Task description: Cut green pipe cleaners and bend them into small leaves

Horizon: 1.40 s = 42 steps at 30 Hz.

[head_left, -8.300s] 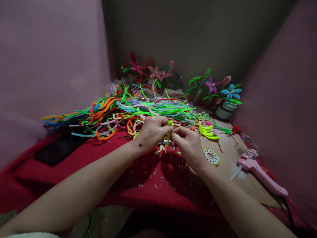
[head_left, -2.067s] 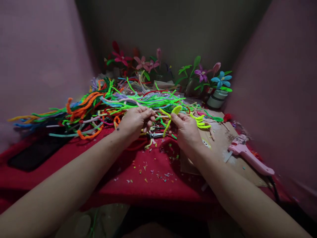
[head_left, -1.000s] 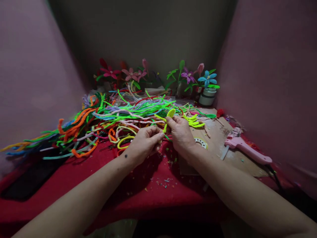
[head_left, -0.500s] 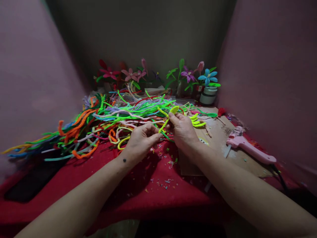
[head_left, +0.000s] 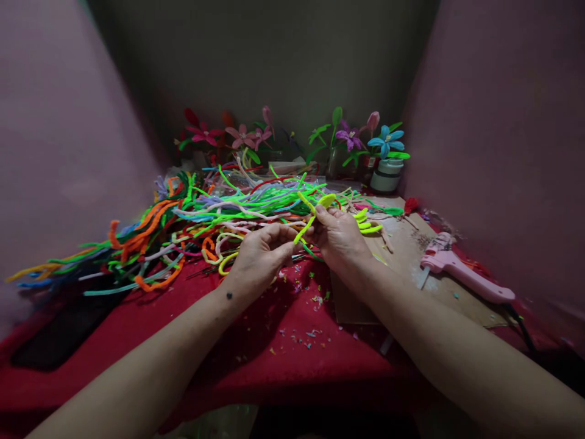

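Note:
A bright yellow pipe cleaner (head_left: 305, 229) is pinched between both hands above the red cloth. My left hand (head_left: 265, 253) is closed, thumb and forefinger at its lower end. My right hand (head_left: 342, 241) grips it higher up, where a yellow loop shows above the thumb and a free end sticks up to the left. The right fingertips are partly hidden behind the thumb. Several yellow bent pieces (head_left: 368, 224) lie just beyond my right hand on a cardboard sheet (head_left: 402, 238). Behind both hands spreads a heap of coloured pipe cleaners (head_left: 256, 204).
A pink glue gun (head_left: 461, 271) rests on the cardboard at the right. At the left lies a dark flat object (head_left: 59, 332). Pipe-cleaner flowers, including a blue one (head_left: 386, 141) in a small jar (head_left: 386, 175), line the back. Small scraps (head_left: 313, 334) dot the red cloth (head_left: 219, 360).
Both hands keep their pinch on the yellow pipe cleaner with hardly any movement. The whole view has shifted slightly.

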Available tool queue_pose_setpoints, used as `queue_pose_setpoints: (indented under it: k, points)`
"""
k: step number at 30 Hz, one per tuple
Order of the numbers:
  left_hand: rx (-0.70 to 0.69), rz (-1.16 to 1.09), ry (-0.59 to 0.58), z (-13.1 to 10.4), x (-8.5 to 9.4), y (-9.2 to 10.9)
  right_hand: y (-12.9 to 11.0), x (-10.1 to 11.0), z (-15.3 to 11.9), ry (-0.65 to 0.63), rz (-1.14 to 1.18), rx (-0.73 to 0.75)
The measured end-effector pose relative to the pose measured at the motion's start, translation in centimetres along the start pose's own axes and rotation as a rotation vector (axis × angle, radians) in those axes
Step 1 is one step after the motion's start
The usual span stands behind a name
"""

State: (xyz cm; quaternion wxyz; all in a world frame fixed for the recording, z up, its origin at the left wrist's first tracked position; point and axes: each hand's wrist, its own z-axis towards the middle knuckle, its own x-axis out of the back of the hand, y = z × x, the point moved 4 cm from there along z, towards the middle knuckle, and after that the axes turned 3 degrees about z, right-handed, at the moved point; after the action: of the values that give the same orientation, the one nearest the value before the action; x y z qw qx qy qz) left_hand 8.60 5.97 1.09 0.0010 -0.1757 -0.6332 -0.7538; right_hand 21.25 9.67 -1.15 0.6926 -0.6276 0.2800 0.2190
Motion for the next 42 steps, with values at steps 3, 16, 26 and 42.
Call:
queue_pose_setpoints:
  k: [3, 16, 26, 42]
  points:
    - [-0.110, 0.000, 0.038, -0.2, 0.0, -0.1, 0.1, -0.2, -0.3, 0.011, -0.008, -0.061]
    - [-0.171, -0.149, 0.188, -0.6, 0.5, 0.0, 1.5, -1.0, -2.2, 0.000, -0.113, -0.463]
    - [-0.237, 0.022, 0.216, -0.2, 0.9, -0.3, 1.8, -0.8, -2.1, -0.017, -0.094, -0.500]
    - [-0.052, -0.301, 0.176, 0.1, 1.9, 0.7, -2.7, -1.2, -2.6, 0.091, -0.931, 0.610]
